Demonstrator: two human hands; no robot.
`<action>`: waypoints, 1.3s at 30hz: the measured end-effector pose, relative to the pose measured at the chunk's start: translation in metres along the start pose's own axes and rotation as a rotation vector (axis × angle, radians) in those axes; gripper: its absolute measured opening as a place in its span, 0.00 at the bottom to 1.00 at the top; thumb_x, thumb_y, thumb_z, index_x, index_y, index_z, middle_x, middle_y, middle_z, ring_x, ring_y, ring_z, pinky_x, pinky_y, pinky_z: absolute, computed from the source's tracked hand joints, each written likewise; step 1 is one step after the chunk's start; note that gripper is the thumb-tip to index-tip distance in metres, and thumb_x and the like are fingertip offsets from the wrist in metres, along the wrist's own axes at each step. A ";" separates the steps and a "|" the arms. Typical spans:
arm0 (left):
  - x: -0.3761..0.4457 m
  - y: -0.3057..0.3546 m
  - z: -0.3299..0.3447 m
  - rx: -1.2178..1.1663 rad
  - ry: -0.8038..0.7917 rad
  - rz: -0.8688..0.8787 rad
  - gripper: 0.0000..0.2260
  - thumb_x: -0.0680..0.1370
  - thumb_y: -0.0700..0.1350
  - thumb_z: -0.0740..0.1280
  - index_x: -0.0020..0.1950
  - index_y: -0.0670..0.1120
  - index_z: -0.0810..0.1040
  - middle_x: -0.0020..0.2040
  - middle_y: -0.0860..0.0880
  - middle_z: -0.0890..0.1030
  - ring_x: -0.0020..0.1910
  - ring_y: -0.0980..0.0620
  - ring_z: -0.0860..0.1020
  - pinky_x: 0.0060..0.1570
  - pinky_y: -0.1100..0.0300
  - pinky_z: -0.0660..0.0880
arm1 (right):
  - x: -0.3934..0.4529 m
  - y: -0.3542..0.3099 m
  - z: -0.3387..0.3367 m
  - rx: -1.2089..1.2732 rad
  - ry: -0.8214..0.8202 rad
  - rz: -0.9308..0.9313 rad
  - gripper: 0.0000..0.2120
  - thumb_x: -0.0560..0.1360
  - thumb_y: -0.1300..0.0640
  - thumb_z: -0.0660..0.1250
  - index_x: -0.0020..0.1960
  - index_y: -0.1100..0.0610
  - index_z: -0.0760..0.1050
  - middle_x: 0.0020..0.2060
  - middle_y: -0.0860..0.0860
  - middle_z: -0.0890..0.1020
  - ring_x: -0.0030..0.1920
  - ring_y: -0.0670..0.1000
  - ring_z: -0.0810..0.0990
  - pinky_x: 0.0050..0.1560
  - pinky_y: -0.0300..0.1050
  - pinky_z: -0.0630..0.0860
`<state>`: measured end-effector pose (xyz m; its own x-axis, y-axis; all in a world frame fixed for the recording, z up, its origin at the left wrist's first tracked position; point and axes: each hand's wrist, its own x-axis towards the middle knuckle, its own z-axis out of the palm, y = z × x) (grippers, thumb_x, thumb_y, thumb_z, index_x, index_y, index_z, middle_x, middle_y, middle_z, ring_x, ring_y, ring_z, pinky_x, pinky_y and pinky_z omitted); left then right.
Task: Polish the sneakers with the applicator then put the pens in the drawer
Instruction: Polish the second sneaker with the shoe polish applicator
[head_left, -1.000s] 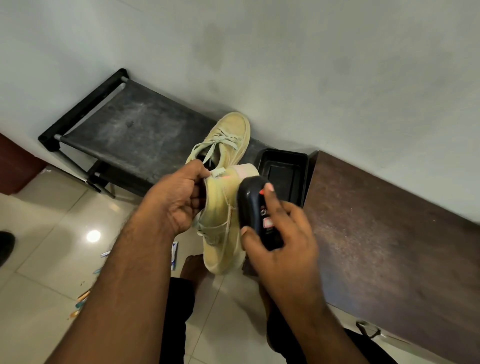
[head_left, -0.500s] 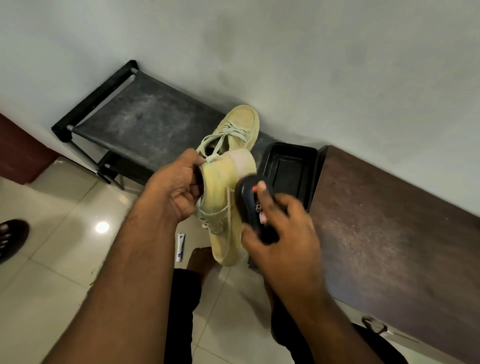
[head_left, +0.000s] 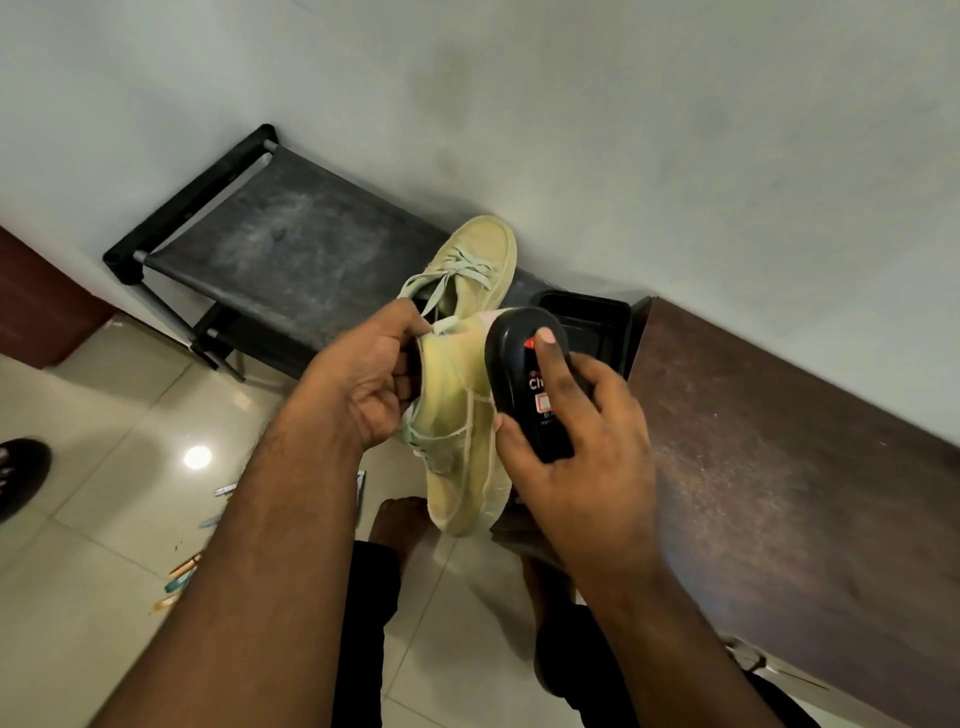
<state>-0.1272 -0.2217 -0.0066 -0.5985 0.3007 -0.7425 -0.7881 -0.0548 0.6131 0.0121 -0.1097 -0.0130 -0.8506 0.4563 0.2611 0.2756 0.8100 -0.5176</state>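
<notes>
My right hand (head_left: 582, 467) is wrapped round the black applicator (head_left: 524, 374): the forefinger lies straight along its back, the tip near the rounded top end, the thumb clamps the near edge, and the other fingers curl over the far side. The applicator's underside lies against the heel end of the pale yellow-green sneaker (head_left: 457, 436) that I hold up in front of me. My left hand (head_left: 369, 379) grips that sneaker at its opening, thumb on the outside near the tongue, fingers tucked down inside (I cannot see their tips). The shoe hangs toe-down above my bare foot (head_left: 400, 519).

Just behind it, the second sneaker (head_left: 478, 260) rests on the dark fabric shelf of a small black rack (head_left: 270, 254) against the wall. A black tray (head_left: 592, 322) sits beside that shoe, at the end of a brown wooden tabletop (head_left: 779, 467). Down on the tiled floor (head_left: 93, 545), left of my forearm, several pens (head_left: 182, 571) lie scattered.
</notes>
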 end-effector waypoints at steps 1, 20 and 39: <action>-0.002 -0.001 0.002 0.033 -0.027 -0.006 0.06 0.75 0.41 0.64 0.40 0.43 0.79 0.31 0.47 0.82 0.26 0.52 0.79 0.29 0.63 0.78 | 0.004 -0.001 -0.001 -0.021 0.012 0.004 0.31 0.71 0.40 0.62 0.73 0.45 0.65 0.62 0.53 0.74 0.57 0.53 0.73 0.48 0.44 0.71; -0.005 -0.007 0.006 0.358 -0.196 0.007 0.04 0.76 0.40 0.67 0.43 0.42 0.80 0.35 0.45 0.81 0.31 0.50 0.76 0.38 0.60 0.72 | -0.003 -0.007 -0.002 0.223 -0.076 0.214 0.31 0.67 0.39 0.60 0.70 0.40 0.68 0.50 0.41 0.71 0.53 0.46 0.71 0.54 0.46 0.75; 0.000 -0.005 -0.003 0.336 -0.109 0.094 0.03 0.74 0.33 0.67 0.41 0.35 0.80 0.34 0.41 0.80 0.27 0.50 0.78 0.28 0.64 0.77 | -0.004 -0.010 0.000 0.365 -0.095 0.258 0.28 0.69 0.47 0.71 0.69 0.43 0.71 0.46 0.41 0.71 0.50 0.39 0.74 0.44 0.38 0.80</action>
<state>-0.1236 -0.2242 -0.0103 -0.6331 0.4103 -0.6564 -0.6280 0.2234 0.7454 0.0127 -0.1197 -0.0094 -0.8170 0.5764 0.0189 0.3223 0.4836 -0.8138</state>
